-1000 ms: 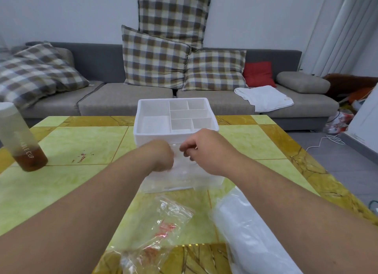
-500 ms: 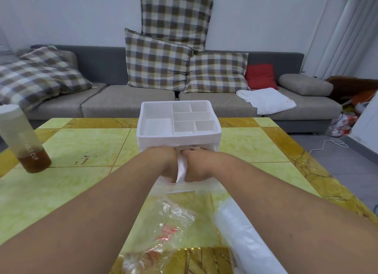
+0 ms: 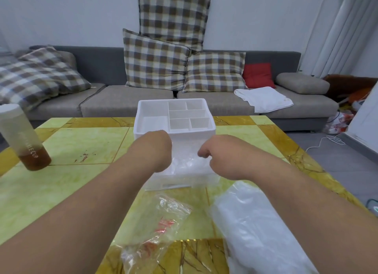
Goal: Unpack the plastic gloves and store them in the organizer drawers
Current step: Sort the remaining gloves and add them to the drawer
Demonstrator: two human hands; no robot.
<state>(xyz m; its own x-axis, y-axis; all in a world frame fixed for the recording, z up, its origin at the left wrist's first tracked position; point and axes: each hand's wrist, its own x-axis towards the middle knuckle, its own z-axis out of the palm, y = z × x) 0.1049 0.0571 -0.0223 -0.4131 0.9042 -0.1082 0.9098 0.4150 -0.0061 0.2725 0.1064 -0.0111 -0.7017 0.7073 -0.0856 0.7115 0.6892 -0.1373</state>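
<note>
A white organizer (image 3: 192, 135) with open top compartments stands on the table. Its clear drawer (image 3: 180, 182) is pulled out toward me, and crumpled clear plastic gloves (image 3: 189, 162) lie inside it. My left hand (image 3: 158, 151) bends down into the drawer's left side, so its fingers are hidden behind the wrist. My right hand (image 3: 215, 157) is at the drawer's right side with curled fingers on the gloves. A gap of glove plastic shows between the two hands.
An opened clear bag (image 3: 163, 222) with red print lies near me, beside a bulky clear plastic pack (image 3: 255, 232) at my right forearm. A bottle (image 3: 24, 140) of brown liquid stands at the left of the yellow-green table (image 3: 86, 142). A sofa (image 3: 122, 103) is behind.
My hands were pressed together over a white bundle at the drawer. They have spread apart to the drawer's two sides, and the gloves now lie flatter inside it.
</note>
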